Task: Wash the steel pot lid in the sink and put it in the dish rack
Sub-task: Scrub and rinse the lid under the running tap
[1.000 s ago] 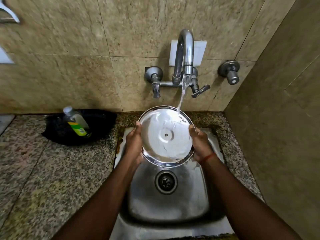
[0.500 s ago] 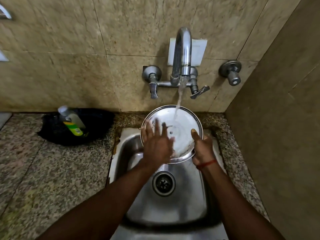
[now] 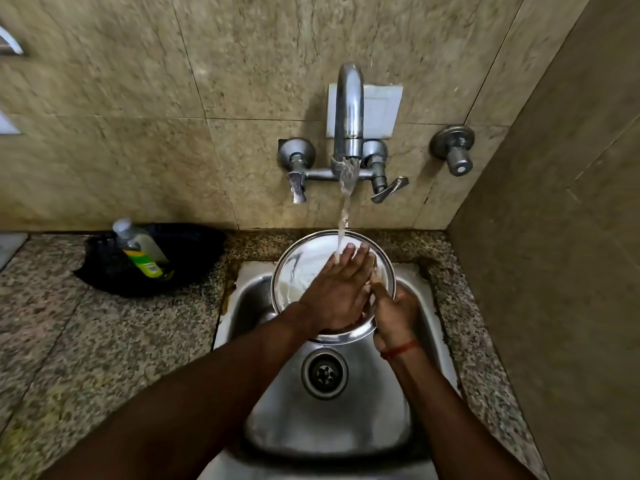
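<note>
Above the stainless steel sink (image 3: 332,420), under water running from the curved chrome tap (image 3: 349,109), the round steel pot lid (image 3: 301,268) is being held tilted. The right hand (image 3: 394,313) is holding its right edge, grip pinching the rim; the left hand (image 3: 337,292) is pressing flat on its face, grip spread.

Nothing readable here, honestly. The clear plastic bottle with a green-and-yellow label (image 3: 142,252), at the middle left of the frame, has print, but it's too small and blurry to read.
</note>
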